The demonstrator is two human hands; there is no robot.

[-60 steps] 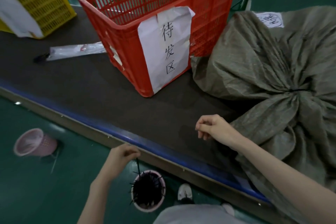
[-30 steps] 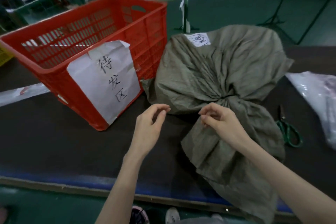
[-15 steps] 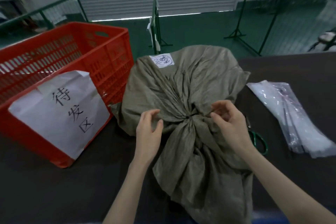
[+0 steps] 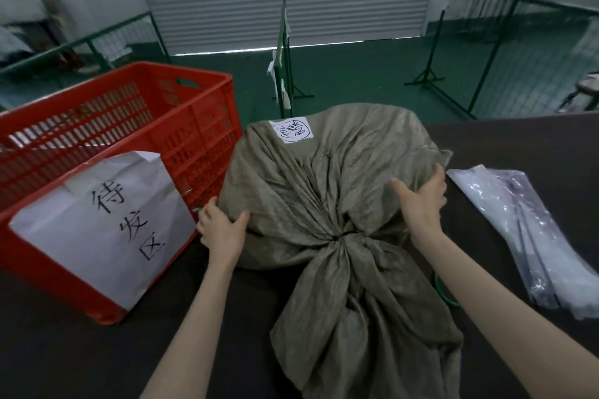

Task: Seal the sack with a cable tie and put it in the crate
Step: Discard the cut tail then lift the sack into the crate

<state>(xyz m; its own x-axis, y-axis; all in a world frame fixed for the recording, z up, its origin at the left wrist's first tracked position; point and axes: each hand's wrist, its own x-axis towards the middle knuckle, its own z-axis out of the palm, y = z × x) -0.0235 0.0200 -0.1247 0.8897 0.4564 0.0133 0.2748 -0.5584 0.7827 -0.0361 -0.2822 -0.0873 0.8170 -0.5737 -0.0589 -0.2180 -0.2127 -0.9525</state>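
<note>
Olive sack (image 4: 324, 178) beside red crate (image 4: 201, 139), left hand (image 4: 222, 230) and right hand (image 4: 421, 201) apart, palms against its sides.

Left hand (image 4: 223, 232), right hand (image 4: 421, 202) extended forward, well apart, spread wide, palms facing inward.
</note>
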